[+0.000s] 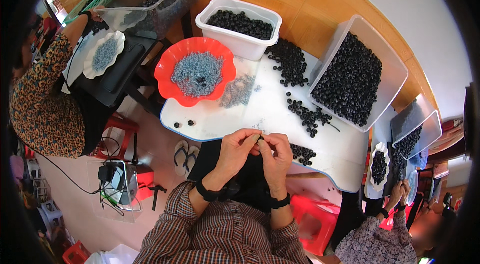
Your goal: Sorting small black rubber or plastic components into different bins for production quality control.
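Just past the near edge of the white table, my left hand (234,151) and my right hand (276,156) meet at the fingertips. Both are closed in a pinch around a small black round piece (260,138), mostly covered by the fingers. Similar black pieces lie loose on the table beyond, in a cluster (306,116) and in a smaller group (302,154) beside my right hand. To the far left, a red scalloped bowl (165,71) holds many tiny clear bluish pieces, with a few black ones among them.
A white tub (239,39) and a clear bin (392,81) hold black pieces at the back. Two loose ones (184,123) sit near the left edge. People work at tables on both sides. Red stools (315,224), sandals (186,158) and a box with cables (117,189) are below.
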`<act>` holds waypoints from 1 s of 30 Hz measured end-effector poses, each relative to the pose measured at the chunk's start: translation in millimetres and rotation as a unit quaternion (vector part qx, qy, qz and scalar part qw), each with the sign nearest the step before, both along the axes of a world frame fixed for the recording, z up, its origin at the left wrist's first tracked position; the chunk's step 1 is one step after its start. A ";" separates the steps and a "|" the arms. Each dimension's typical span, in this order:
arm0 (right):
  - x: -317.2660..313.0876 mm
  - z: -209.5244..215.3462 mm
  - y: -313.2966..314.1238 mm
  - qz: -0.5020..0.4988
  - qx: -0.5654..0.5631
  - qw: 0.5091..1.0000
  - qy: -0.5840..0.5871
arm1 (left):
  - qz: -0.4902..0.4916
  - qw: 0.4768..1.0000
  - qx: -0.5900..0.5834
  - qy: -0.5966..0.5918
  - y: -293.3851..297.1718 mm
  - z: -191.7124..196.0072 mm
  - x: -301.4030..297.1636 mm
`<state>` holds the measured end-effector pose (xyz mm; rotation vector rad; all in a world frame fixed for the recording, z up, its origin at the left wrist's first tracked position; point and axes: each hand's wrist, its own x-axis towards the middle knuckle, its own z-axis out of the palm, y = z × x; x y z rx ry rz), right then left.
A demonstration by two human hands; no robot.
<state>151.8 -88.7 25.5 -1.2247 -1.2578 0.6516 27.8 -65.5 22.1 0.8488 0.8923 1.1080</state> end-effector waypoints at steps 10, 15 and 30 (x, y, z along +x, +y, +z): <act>-6.7 2.1 -4.6 -0.022 0.007 0.995 -0.097 | -0.006 1.000 -0.014 -0.016 -1.6 8.9 -2.2; -7.6 3.2 -3.7 -0.010 0.016 0.995 -0.100 | 0.000 0.996 -0.072 -0.053 1.8 2.8 -4.2; -10.4 0.7 -13.7 0.004 0.008 0.994 0.106 | -0.019 0.993 -0.032 -0.111 -1.5 0.8 -0.8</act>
